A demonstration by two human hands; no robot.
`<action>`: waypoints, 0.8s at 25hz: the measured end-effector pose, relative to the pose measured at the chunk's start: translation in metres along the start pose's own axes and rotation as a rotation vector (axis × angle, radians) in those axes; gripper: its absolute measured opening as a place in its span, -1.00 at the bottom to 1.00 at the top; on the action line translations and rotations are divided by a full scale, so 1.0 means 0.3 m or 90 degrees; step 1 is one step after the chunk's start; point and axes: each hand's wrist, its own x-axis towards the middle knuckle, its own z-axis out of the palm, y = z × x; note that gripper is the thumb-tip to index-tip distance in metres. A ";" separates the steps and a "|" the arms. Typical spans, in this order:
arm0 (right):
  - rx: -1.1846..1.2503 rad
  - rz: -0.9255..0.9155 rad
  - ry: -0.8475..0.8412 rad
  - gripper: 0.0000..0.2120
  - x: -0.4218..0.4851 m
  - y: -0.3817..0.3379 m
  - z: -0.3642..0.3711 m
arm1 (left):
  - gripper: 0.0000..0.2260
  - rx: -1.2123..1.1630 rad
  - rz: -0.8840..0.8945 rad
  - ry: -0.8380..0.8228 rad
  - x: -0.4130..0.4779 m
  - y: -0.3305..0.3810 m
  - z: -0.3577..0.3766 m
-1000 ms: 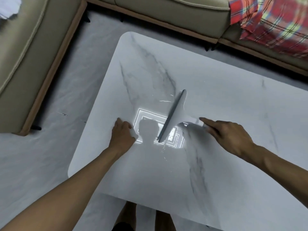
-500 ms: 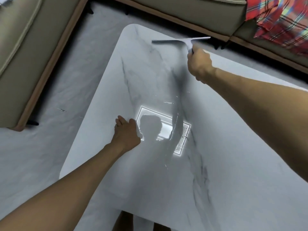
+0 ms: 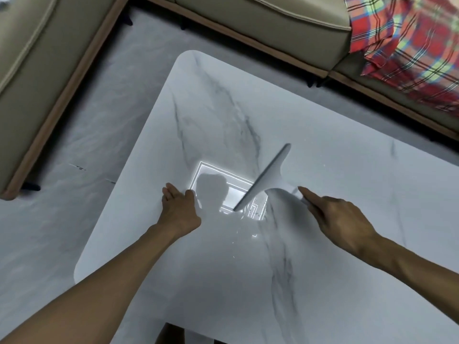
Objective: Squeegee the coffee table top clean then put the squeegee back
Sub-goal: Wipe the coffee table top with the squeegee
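- My right hand (image 3: 340, 217) grips the squeegee (image 3: 268, 172) by its handle. The index finger lies straight along the handle, pointing at the blade. The other fingers (image 3: 310, 196) curl round the handle, which is mostly hidden under the hand.
- The blade sits just ahead and to the left of that fingertip, near the middle of the table (image 3: 347, 281). It slants from near-left to far-right, and its near end lies over the lamp glare (image 3: 233, 197) on the marble.
- My left hand (image 3: 180, 209) lies flat on the table, fingers straight and pressed together. It is just left of the glare and apart from the squeegee.
- Half a second ago my right arm was stretched out and the squeegee was at the table's far edge, blade crosswise. Now it is back at the middle with the blade slanted. My left hand has stayed in the same spot.
- A sofa (image 3: 248, 26) runs along the far and left sides, with a plaid blanket (image 3: 409, 45) at its right end.
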 end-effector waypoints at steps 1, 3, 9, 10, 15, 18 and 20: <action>0.007 0.009 0.010 -0.59 -0.004 0.014 -0.038 | -0.64 0.000 0.001 -0.001 -0.001 0.004 -0.001; 0.083 0.047 0.076 -0.63 0.072 0.027 -0.111 | -0.65 0.001 0.003 -0.002 -0.003 0.010 -0.002; 0.184 0.180 0.219 -0.76 0.480 -0.001 -0.248 | -0.68 0.036 0.006 0.012 0.005 0.002 0.020; 0.194 0.197 0.214 -0.77 0.499 -0.005 -0.237 | -0.67 0.037 0.005 0.015 0.009 0.000 0.024; 0.145 0.175 0.155 -0.66 0.284 -0.005 -0.091 | -0.63 0.051 -0.003 0.014 0.009 0.007 0.027; 0.116 0.183 0.057 -0.65 0.026 0.017 -0.019 | -0.60 0.041 -0.010 0.008 0.002 0.018 0.024; 0.106 0.204 -0.001 -0.66 -0.081 0.037 -0.044 | -0.59 0.039 -0.020 0.011 0.001 0.017 0.025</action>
